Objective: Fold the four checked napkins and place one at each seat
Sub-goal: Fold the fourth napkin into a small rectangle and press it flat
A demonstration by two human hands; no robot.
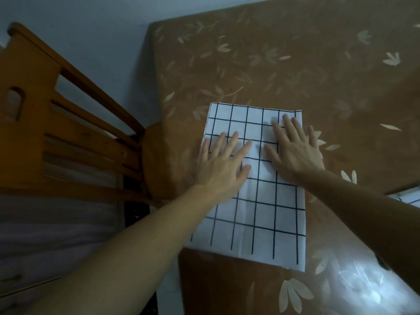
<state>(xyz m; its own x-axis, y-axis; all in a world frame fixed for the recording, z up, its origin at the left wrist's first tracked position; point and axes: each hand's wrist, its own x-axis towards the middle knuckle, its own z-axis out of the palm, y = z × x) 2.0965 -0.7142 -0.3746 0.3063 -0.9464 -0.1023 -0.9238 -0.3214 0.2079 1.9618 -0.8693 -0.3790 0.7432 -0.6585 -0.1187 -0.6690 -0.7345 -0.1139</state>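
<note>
Wooden chair (56, 123) at 9 o'clock beside worktop (295, 64); checked napkin (256, 214) flat, rectangular; left hand (223, 163), right hand (295, 151) pressing it, fingers spread.

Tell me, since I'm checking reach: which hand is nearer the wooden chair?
Left. The left hand lies flat on the napkin near its chair-side edge; the right hand presses the napkin's far side, farther from the chair.
</note>
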